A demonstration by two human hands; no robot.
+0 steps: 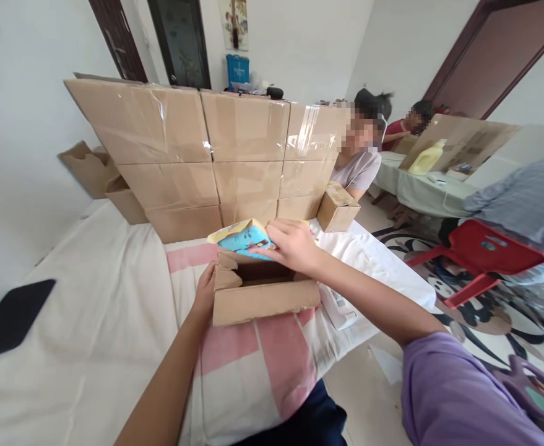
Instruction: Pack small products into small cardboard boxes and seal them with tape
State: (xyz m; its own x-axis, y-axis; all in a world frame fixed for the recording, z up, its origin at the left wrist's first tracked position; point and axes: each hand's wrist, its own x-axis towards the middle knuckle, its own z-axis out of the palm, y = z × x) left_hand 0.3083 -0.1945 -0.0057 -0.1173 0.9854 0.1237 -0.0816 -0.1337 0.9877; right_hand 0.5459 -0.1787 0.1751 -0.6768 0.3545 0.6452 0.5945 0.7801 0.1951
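Note:
An opened cardboard box (267, 301) sits in front of me on the pink-and-white cloth, its top flaps up and its inside dark. At its left side is my left hand (204, 288), closed on the box wall with the fingertips mostly hidden. My right hand (294, 246) is above the box's far right edge, its fingers closed on a flat item with a blue-and-yellow print (244, 238). That item stands at the rear of the opening; whether it is a booklet or a packet I cannot tell.
Behind the box rises a wall of taped cartons (248, 186). A small carton (338, 207) is at its right end, near a person. A white box (339, 306) lies beside my box. A black flat object (14, 316) rests at left, a red chair (494, 248) at right.

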